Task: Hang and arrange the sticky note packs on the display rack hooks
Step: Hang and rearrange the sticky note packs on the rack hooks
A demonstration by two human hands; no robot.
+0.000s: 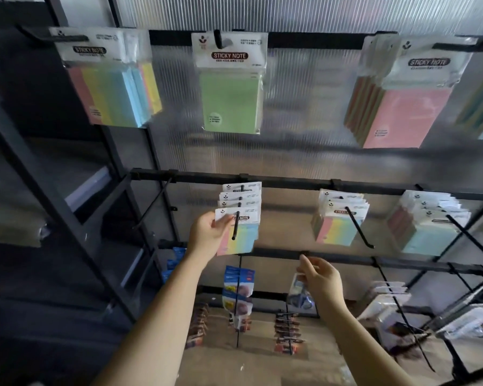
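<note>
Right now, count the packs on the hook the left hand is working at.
4 show: the front pack, pinched by the left hand, and three header cards stacked behind it toward the bar. More may be hidden.
</note>
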